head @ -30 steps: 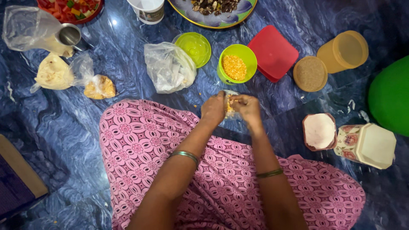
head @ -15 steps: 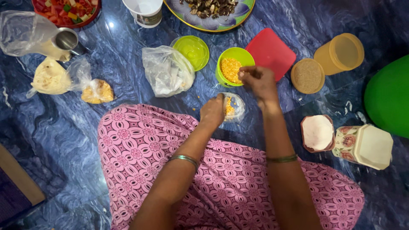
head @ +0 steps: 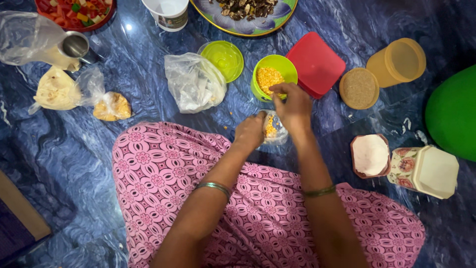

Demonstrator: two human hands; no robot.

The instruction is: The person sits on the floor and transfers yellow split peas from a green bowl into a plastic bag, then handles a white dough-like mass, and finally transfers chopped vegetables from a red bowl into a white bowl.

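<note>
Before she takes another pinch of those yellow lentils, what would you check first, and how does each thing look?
1. Small clear bag held steady: ok, the left hand grips its edge.
2. Bag mouth open: cannot tell, the right hand partly covers it.
3. Green container upright with lentils inside: ok.
4. Its green lid out of the way: ok, it lies beside the container.
5. Floor free of spills: not ok, a few grains lie near the knee.
6. Right hand's fingers empty: cannot tell, they curl at the container's rim.

Head view, steeply down, close
</note>
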